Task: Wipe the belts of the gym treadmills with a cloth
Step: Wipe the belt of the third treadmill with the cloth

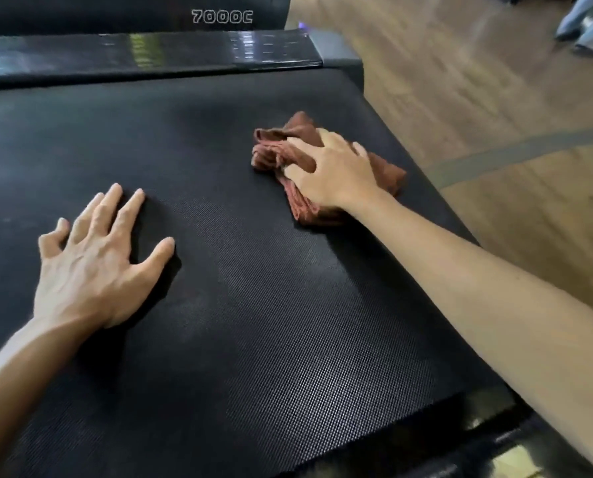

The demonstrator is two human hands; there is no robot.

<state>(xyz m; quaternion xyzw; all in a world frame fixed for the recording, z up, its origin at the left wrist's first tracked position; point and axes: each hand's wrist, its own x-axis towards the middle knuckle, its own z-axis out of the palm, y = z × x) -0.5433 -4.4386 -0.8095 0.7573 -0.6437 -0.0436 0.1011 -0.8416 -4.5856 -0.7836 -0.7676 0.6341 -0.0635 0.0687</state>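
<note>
Right hand (334, 174) lies on top of a crumpled reddish-brown cloth (302, 205), its fingers curled into the folds and gripping the fabric while the palm presses it down onto the black treadmill belt (253, 305). Most of the cloth sits under and around this hand: a bunched part sticks out past the fingertips toward the far end of the belt, a flap shows beyond the wrist on the side nearest the floor, and another fold trails back beneath the heel of the palm. It rests on the right-hand part of the belt, near its edge. Left hand (94, 263) is well apart from the cloth, flat on the belt with its fingers spread and straight, holding nothing. Both bare forearms reach in from the near side. A glossy black strip (150, 55) runs across the far end of the belt, and above it a dark cover bears the marking 7000C (221, 16). Wooden floor (495, 98) lies to the right of the treadmill.
</note>
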